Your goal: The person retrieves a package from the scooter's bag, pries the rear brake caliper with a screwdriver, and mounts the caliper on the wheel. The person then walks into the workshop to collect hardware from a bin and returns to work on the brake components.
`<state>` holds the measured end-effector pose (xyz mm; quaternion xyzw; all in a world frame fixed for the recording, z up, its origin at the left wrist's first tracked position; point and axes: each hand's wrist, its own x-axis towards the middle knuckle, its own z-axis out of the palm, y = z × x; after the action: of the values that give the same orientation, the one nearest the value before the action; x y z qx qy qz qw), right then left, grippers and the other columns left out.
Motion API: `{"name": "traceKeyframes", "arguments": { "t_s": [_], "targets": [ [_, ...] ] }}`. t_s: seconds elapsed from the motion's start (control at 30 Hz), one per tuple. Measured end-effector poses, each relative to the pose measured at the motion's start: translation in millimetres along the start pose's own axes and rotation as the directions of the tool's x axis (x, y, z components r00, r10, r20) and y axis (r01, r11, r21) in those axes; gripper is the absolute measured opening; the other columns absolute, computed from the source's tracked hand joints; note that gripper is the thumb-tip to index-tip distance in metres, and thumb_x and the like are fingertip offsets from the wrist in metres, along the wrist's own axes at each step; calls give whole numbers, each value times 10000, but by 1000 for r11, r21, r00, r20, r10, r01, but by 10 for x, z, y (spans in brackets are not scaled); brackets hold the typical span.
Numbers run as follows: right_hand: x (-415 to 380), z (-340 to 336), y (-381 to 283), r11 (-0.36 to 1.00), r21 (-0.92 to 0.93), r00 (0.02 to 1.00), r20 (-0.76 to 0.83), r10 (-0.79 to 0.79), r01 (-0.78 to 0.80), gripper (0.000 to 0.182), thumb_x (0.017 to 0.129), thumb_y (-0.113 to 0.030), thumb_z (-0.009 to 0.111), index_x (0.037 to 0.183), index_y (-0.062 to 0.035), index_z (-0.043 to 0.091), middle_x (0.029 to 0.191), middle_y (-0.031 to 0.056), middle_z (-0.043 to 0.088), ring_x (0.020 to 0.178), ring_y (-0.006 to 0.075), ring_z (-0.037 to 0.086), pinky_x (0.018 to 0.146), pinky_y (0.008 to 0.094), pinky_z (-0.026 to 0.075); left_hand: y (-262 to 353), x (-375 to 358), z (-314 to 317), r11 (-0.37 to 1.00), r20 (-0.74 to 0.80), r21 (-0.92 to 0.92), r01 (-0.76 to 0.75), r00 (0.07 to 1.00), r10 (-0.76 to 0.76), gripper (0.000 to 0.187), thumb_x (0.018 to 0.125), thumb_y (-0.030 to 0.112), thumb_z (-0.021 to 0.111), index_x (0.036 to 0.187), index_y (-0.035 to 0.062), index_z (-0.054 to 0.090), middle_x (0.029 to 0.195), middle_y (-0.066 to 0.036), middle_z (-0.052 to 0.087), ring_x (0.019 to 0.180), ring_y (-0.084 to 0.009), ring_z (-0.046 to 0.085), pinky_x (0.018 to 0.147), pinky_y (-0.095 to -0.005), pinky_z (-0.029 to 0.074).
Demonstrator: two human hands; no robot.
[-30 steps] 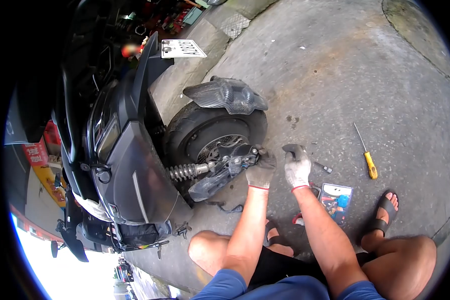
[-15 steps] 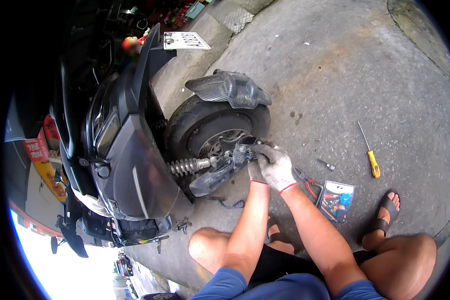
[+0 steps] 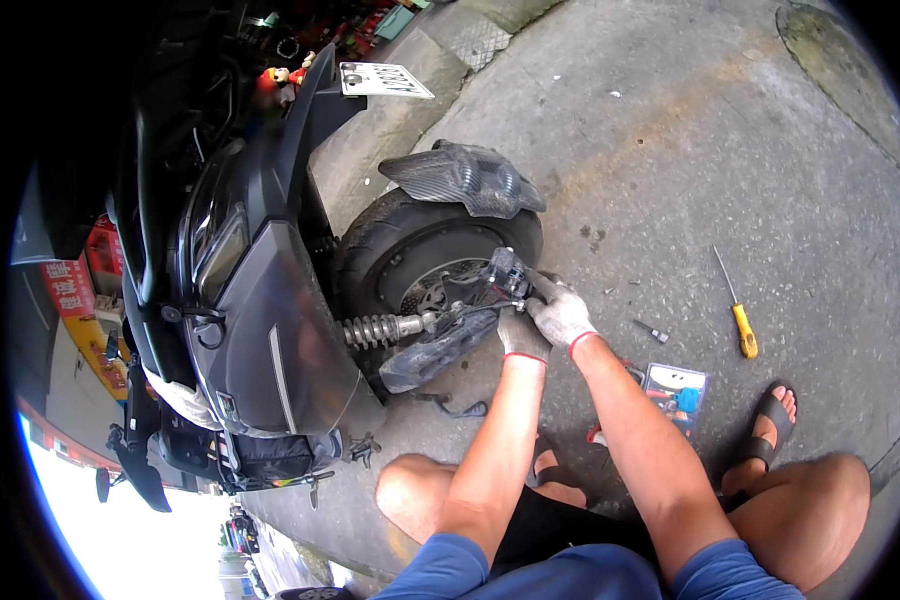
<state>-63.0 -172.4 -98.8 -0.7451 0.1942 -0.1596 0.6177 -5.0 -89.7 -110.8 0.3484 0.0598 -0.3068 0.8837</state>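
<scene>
Both my hands wear pale work gloves with dark, soiled fingers and red cuffs. My right hand (image 3: 562, 311) is closed on the right side of a dark brake caliper (image 3: 508, 272), beside the brake disc of a scooter's rear wheel (image 3: 380, 255). My left hand (image 3: 523, 335) grips the caliper's lower end from below; its fingertips are partly hidden. The caliper stands up above the dark swingarm (image 3: 435, 352). A coil-spring shock absorber (image 3: 375, 331) runs left from there. A grey, carbon-patterned mudguard (image 3: 465, 180) sits over the tyre.
The dark scooter body (image 3: 270, 330) fills the left side. On the concrete lie a yellow-handled screwdriver (image 3: 744, 330), a small socket or bit (image 3: 652, 331) and a packaged blue item (image 3: 686, 399). Red-handled pliers (image 3: 597, 436) are mostly behind my right forearm. My sandalled foot (image 3: 773, 425) is at right.
The caliper has been turned up and shows more clearly above my hands. My right hand has shifted slightly right and down, and its forearm now covers most of the pliers.
</scene>
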Motion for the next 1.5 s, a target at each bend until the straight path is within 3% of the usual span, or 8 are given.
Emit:
{"name": "traceKeyframes", "arguments": {
  "t_s": [0.2,0.27,0.33,0.47,1.17,1.27,1.47,1.5],
  "targets": [
    [68,29,-41,987,-57,977,140,159,-152,485,805,-221,520,1283,-142,502,1232,189,533,1151,311,510,983,363,388,49,15,-272,993,-87,114,19,996,-9,344,939,270,357,1160,70,527,1152,-92,561,1083,-257,509,951,-404,401],
    [105,76,20,976,4,958,192,212,-216,493,804,-233,501,1292,-167,493,1224,188,540,1145,329,510,981,382,391,82,-47,-238,981,-14,192,4,1000,-1,362,949,299,356,1204,86,501,1191,-61,546,1123,-245,492,955,-412,397],
    [151,156,129,957,60,933,248,261,-284,501,803,-246,482,1302,-193,485,1217,188,547,1139,347,510,979,401,394,99,-167,-139,941,-263,336,46,964,47,411,950,315,296,1224,66,476,1196,-118,538,1121,-269,505,951,-417,406],
    [211,277,266,967,99,963,163,215,-233,466,827,-203,500,1275,-75,502,1224,202,549,1160,303,518,973,342,393,137,-197,-143,915,-331,395,84,942,57,389,942,310,330,1202,67,487,1179,-103,549,1091,-278,532,919,-429,427],
    [199,388,305,961,124,969,34,243,-246,402,821,-210,520,1211,-115,534,1070,193,626,1025,307,598,864,367,452,194,-252,-126,884,-247,457,98,969,21,387,952,306,339,1191,39,485,1207,-143,548,1075,-299,546,907,-444,432],
    [224,372,276,960,137,969,33,243,-245,388,807,-252,510,1178,-146,549,1066,196,618,1038,365,570,883,419,448,204,-295,-67,844,-306,523,121,951,53,396,955,310,332,1190,30,483,1203,-157,549,1064,-302,552,909,-441,429],
    [233,394,311,952,178,968,76,238,-248,364,822,-226,522,1174,-141,558,1017,179,638,980,328,608,849,388,465,213,-257,-107,863,-278,495,106,960,41,395,955,322,326,1150,36,515,1182,-162,563,1048,-298,561,909,-424,437],
    [242,424,326,952,216,976,42,212,-216,346,835,-166,518,1175,-107,555,970,150,647,888,260,619,772,354,480,217,-251,-105,874,-278,478,92,959,51,353,931,284,372,1113,30,537,1124,-146,588,1001,-282,584,877,-410,463]
  ]
}}
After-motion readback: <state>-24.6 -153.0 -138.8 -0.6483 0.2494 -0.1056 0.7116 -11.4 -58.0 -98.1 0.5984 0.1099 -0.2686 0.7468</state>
